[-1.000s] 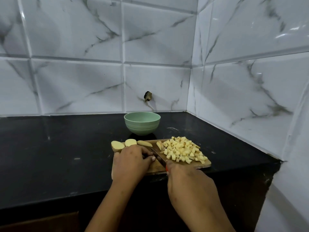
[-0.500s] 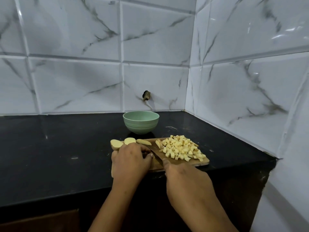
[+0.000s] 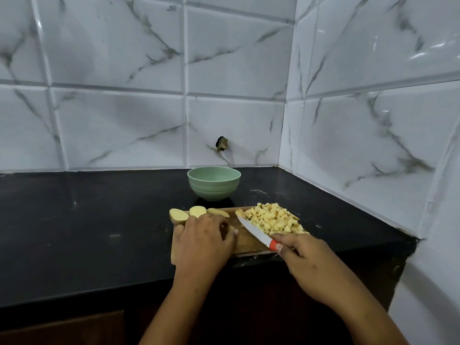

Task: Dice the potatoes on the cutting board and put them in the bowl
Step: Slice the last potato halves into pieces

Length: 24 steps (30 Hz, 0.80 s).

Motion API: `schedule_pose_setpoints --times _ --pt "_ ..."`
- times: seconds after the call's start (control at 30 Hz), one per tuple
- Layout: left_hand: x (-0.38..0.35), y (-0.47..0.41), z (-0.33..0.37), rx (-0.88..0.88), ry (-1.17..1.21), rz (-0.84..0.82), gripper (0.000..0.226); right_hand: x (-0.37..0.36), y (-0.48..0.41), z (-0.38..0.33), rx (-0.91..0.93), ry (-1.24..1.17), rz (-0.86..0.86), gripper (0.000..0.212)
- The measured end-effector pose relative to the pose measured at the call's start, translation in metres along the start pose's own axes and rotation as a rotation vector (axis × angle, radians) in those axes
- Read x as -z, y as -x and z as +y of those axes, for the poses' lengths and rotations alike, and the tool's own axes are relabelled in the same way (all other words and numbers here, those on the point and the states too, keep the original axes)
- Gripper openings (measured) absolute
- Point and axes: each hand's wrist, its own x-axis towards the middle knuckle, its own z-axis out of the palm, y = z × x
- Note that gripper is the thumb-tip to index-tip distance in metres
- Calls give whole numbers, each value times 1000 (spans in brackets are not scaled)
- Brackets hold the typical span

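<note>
The right hand (image 3: 311, 267) clamps the knife (image 3: 254, 231), blade slanting far-left between the diced pile (image 3: 273, 219) and the left hand (image 3: 206, 242), whose curled grip hides its contents.

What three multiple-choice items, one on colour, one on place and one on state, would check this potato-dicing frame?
1. The bowl is:
A green
B red
C black

2. The diced potato pile lies:
A in the bowl
B on the right part of the cutting board
C on a plate

3. The right hand:
A lies flat and empty
B grips the knife
C lifts the bowl

Answers:
1 A: its wall and rim are pale green.
2 B: the cubes are heaped on the board's right side, in front of the bowl.
3 B: its fingers curl round the red handle, with the blade slanting over the board.
</note>
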Motion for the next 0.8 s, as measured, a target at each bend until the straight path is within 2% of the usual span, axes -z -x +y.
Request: schedule_pose_setpoints --times 0.2,0.4,0.57,0.8 --pt "-1 -9 0 -4 49 -44 28 -5 -2 1 -9 -55 -59 37" --pt "-5 -14 -5 -50 63 -86 31 -6 -1 -1 -28 -108 -86 37" --pt "-8 -21 -4 -60 97 -94 32 -10 -1 -6 -29 -112 -69 38" --pt "-9 -30 -4 -101 85 -90 23 -8 -1 -5 -29 -122 -47 38"
